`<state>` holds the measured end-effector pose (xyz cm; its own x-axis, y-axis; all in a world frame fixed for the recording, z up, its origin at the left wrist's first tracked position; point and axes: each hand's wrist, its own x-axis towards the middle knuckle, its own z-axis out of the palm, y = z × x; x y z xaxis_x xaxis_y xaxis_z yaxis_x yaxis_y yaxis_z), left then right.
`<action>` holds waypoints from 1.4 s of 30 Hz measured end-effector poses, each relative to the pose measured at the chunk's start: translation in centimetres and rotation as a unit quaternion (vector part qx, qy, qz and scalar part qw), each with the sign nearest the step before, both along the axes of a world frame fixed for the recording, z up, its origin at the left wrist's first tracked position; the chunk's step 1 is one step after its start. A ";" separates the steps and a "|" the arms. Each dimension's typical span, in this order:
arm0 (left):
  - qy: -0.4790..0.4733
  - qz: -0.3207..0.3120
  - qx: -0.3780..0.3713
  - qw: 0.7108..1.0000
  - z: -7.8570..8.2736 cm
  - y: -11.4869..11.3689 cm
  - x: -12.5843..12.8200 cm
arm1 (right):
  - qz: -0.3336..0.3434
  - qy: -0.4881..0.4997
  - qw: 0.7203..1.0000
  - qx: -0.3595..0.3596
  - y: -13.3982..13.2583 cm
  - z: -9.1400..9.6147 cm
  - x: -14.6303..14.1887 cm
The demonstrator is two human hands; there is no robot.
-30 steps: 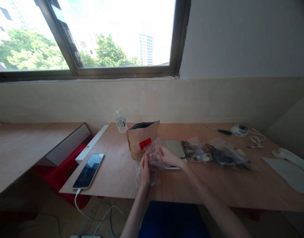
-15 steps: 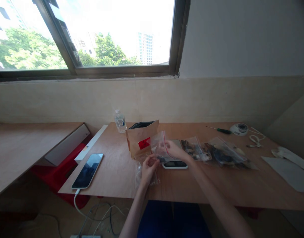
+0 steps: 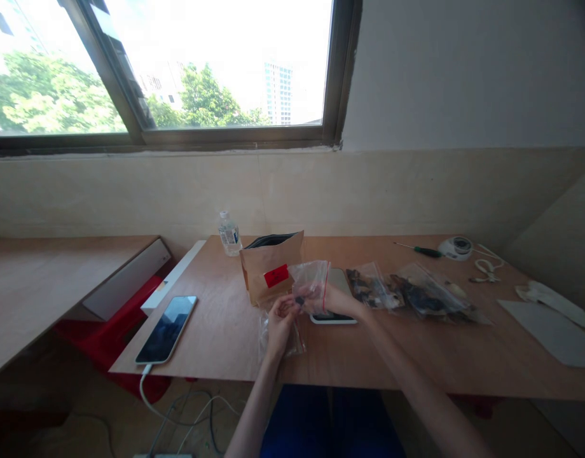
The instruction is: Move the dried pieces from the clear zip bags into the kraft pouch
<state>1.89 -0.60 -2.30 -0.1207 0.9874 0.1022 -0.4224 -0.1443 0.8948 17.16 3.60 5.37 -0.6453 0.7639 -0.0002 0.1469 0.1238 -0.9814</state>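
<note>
A small clear zip bag (image 3: 311, 275) with a red seal strip is held up over the table, its strip side to the right. My right hand (image 3: 337, 300) grips it from the right, with the fingers partly behind the plastic. My left hand (image 3: 282, 318) is closed at the bag's lower left corner, close to a small dark piece (image 3: 299, 299). Whether that piece lies inside the bag I cannot tell. Another clear bag (image 3: 295, 343) lies flat beneath my left hand. Just behind stands an open brown paper pouch (image 3: 259, 267) with a red label (image 3: 276, 275).
White-edged devices (image 3: 339, 318) lie under my right hand. Filled zip bags (image 3: 435, 296) sit to the right, near a screwdriver (image 3: 428, 252) and a dome camera (image 3: 455, 248) with its cable. Left are a charging phone (image 3: 168, 329) and a water bottle (image 3: 229, 235).
The zip bag has turned and shifted slightly right, its red strip now more upright. My right hand has moved lower behind it, and the dark piece shows more clearly by my left fingers.
</note>
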 end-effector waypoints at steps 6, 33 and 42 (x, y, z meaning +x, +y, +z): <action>0.008 -0.013 -0.001 1.000 -0.2 0.0 0.0 | -0.063 -0.055 0.994 0.073 -0.1 1.6 0.7; 0.027 -0.012 -0.036 0.999 -0.6 0.4 -0.1 | -0.207 0.029 0.858 0.469 3.9 8.4 -6.5; 0.075 -0.007 0.007 0.997 -0.2 0.3 -0.1 | -0.510 -0.027 0.804 0.303 1.9 1.1 -0.9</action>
